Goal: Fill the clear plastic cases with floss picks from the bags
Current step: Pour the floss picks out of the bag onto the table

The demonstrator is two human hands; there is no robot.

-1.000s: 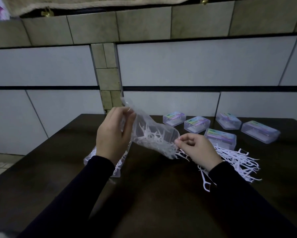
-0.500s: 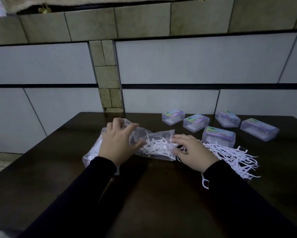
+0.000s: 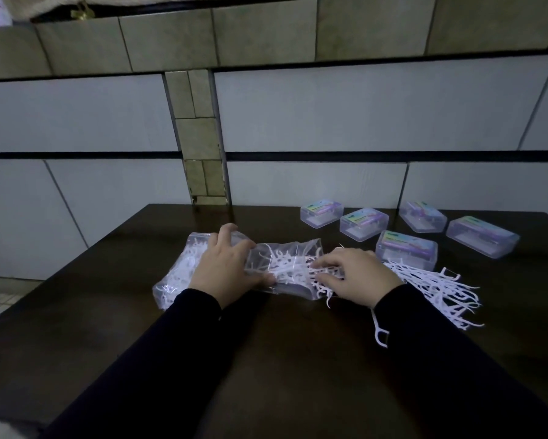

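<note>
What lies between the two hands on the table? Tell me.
In the head view, the clear plastic bag with white floss picks spans the gap between the left hand and the right hand, lying on the dark table.

Crinkly clear plastic bag (image 3: 285, 248) on glossy dark wood table (image 3: 266, 359).
</note>
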